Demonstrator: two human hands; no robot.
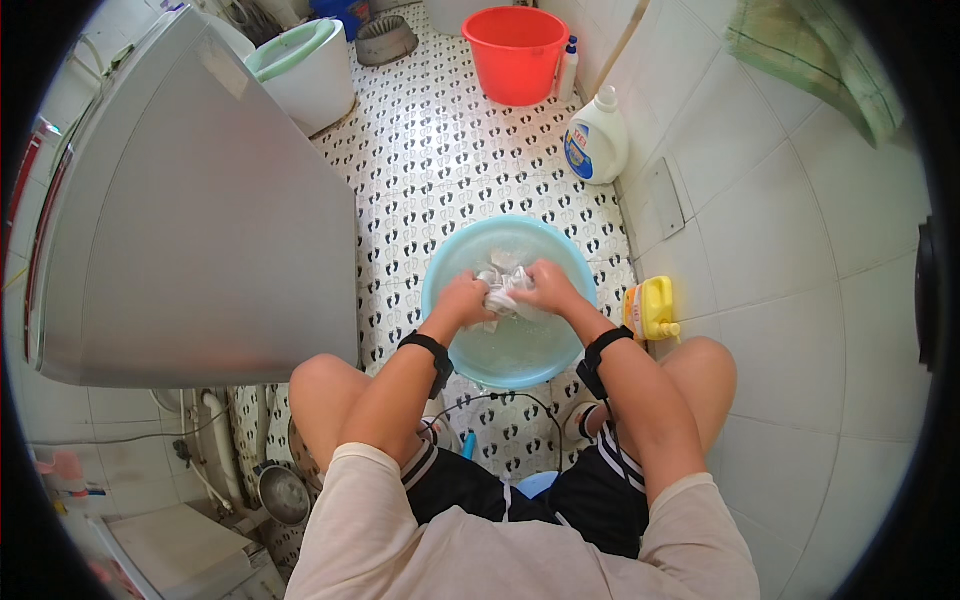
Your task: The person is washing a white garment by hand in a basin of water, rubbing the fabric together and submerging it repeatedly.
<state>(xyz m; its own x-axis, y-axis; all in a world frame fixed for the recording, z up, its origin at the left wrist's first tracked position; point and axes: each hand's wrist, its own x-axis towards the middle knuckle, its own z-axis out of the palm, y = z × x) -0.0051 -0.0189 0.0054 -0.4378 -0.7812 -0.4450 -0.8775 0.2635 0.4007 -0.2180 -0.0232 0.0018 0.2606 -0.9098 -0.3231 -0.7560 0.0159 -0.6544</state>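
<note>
Crumpled, wet white cloth (498, 299)

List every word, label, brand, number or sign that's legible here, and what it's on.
White jug: blue and red label, lettering small and blurred; not transcribed.
Yellow pump bottle: orange and white label, print too small to read reliably.
Slim white bottle: too small to make out any print.
Light blue basin: no lettering visible.
Patterned floor: footprint motifs, no words visible.
</note>
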